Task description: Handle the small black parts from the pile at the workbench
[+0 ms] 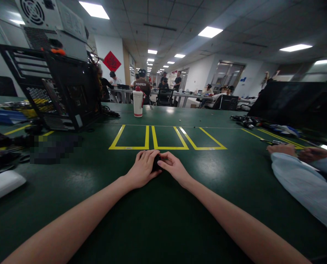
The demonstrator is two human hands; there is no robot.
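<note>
Just in front of the yellow tape outlines (168, 148), both hands meet over a small black object (156, 164) on the green table (163, 212). My left hand (144, 167) is wrapped over it from the left, fingers closed and mostly covering it. From the right, my right hand (174, 167) pinches at its side with thumb and fingers. Only a dark sliver shows between the hands, so I cannot make out what kind of thing it is.
An open black computer case (67, 88) carries power supplies (53, 22) at the left. A white cup (138, 102) with a red lid stands behind the tape. To the right are a co-worker's sleeve (300, 183), cables (245, 121) and a dark monitor (297, 102).
</note>
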